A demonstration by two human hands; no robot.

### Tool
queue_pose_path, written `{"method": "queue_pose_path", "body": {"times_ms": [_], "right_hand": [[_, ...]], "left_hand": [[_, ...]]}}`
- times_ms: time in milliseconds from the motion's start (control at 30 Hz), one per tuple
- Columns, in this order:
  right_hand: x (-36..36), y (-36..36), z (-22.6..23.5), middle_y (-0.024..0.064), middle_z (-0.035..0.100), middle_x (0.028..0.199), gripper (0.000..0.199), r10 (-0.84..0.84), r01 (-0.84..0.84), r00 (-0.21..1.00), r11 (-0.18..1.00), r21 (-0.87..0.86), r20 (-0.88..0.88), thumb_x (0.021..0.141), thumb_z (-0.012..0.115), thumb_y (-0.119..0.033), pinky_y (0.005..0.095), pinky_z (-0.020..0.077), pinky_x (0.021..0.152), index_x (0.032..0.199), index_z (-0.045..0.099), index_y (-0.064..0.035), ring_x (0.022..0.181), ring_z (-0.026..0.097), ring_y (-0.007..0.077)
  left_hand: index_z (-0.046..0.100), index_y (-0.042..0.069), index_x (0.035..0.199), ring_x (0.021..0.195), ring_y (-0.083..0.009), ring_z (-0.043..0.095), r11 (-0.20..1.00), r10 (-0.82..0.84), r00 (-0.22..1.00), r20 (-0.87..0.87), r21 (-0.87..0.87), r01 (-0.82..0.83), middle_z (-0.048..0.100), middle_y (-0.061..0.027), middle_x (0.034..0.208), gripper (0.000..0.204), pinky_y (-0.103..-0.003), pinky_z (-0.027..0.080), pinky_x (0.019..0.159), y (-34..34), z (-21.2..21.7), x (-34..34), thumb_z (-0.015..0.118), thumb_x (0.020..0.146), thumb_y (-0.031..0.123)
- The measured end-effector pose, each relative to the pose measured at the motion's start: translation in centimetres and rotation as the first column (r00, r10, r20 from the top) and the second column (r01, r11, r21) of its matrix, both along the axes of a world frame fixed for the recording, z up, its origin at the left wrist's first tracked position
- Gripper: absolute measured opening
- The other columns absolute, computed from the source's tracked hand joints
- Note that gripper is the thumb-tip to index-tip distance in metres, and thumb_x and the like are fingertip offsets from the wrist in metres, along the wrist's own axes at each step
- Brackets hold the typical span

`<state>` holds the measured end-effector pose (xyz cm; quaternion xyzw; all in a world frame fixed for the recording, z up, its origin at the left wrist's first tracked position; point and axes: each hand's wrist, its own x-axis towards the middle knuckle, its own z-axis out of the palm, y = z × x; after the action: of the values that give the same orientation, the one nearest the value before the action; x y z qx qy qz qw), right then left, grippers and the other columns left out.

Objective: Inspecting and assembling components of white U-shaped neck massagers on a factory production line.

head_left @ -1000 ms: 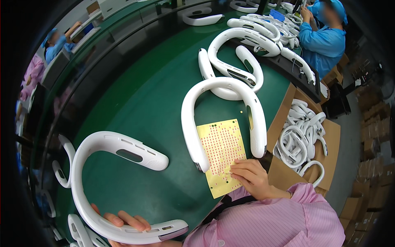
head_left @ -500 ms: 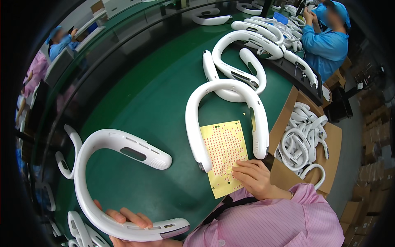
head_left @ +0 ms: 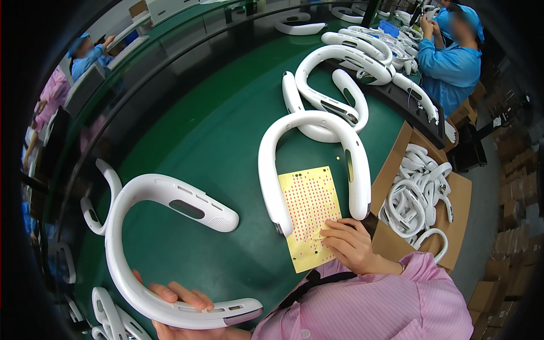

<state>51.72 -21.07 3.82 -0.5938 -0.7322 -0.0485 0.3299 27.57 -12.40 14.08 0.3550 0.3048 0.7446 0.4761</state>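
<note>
My left hand [head_left: 184, 303] grips the lower arm of a white U-shaped neck fan [head_left: 116, 249], fingers curled over its inner edge. The fan's other arm, with a dark oval panel, reaches out over the green table. My right hand [head_left: 351, 245] is closed at the lower right of a yellow sheet of small red dot stickers [head_left: 303, 195]. Its fingertips pinch the paper, where a piece looks bent up; whether a sticker is between them is hidden. A second neck fan [head_left: 309, 117] lies around the sheet, one arm overlapping its left edge.
More neck fans [head_left: 340, 56] lie along the far side of the green table [head_left: 198, 136], and several others [head_left: 110, 317] at lower left. An open cardboard box [head_left: 460, 226] filled with white fans stands at the right. A co-worker in blue [head_left: 450, 62] is at the far right.
The fan in my left hand has shifted very slightly, along with a small shift of the whole view. My right hand stays at the same spot on the sheet.
</note>
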Motion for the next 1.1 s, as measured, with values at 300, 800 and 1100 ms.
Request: {"method": "queue_pose_path", "body": {"times_ms": [300, 800, 1100], "right_hand": [[-2.5, 3.1, 7.1, 0.0147, 0.062, 0.101, 0.015, 0.094, -0.227, 0.616, 0.972, -0.062, -0.782, 0.073, 0.061, 0.009, 0.0363, 0.0463, 0.085, 0.085, 0.059, 0.0014, 0.1, 0.059, 0.0293], [-11.4, 7.1, 14.1, 0.0109, 0.055, 0.103, 0.013, 0.488, -0.397, 0.566, 0.868, 0.298, -0.665, 0.07, 0.067, 0.002, 0.028, 0.0495, 0.07, 0.081, 0.063, -0.004, 0.09, 0.059, 0.0225], [-10.1, 7.0, 14.5, 0.0109, 0.041, 0.114, 0.02, 0.274, -0.673, 0.106, 0.728, 0.134, -0.956, 0.08, 0.057, 0.002, 0.0314, 0.0417, 0.084, 0.096, 0.049, -0.0048, 0.108, 0.045, 0.0182]], "left_hand": [[0.042, -0.005, 0.108, 0.045, -0.0195, 0.051, 0.99, -0.114, 0.993, -0.034, -0.084, 0.11, 0.052, -0.0119, 0.084, 0.052, -0.028, 0.043, 0.034, -0.6, -0.6, 0.8, 0.037, 0.086, 0.042], [0.03, -0.003, 0.119, 0.085, -0.0229, 0.054, 0.994, -0.023, 0.956, -0.293, -0.111, -0.011, 0.051, -0.0207, 0.104, 0.067, -0.034, 0.046, 0.073, -2.4, 1.1, 2.8, 0.043, 0.08, 0.049], [0.031, -0.003, 0.116, 0.068, -0.0227, 0.058, 0.995, -0.017, 0.933, -0.361, -0.097, -0.02, 0.054, -0.022, 0.096, 0.063, -0.032, 0.049, 0.059, -2.6, 1.1, 3.3, 0.049, 0.081, 0.046]]}}
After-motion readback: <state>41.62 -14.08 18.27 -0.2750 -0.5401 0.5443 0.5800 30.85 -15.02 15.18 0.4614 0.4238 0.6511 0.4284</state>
